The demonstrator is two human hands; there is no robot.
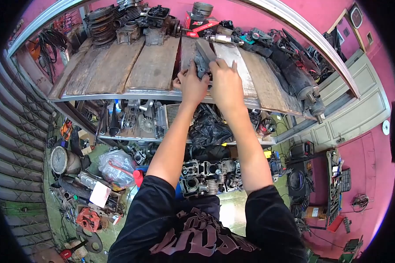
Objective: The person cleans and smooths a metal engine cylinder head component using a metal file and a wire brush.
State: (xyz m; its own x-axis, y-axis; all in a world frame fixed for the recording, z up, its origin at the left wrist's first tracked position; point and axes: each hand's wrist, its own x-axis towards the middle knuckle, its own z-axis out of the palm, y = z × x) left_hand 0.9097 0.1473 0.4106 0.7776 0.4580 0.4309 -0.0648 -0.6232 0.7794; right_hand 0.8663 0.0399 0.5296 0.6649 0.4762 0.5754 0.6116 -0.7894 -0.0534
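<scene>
While the left hand (194,87) held the grey part (202,58) near its lower end, apparently for support, the right hand's fingers closed narrowly against its side, probably to steady it. The part was at twelve o'clock, over the shelf (153,70); a muffler (291,72) lay at two.

A cramped mechanic's workshop with pink walls (378,175): greasy metal engine parts (208,173) stand packed near the green floor (66,209), and more castings (157,27) line a worn wooden plank shelf (107,65) on a metal frame. Blackened cylindrical metal parts (294,72) lie at the shelf's right end, while loose components crowd the level below. A folding metal gate (19,144) closes off the left side; at right, hand tools (335,188) hang in a row near a pale paneled door (360,94).
</scene>
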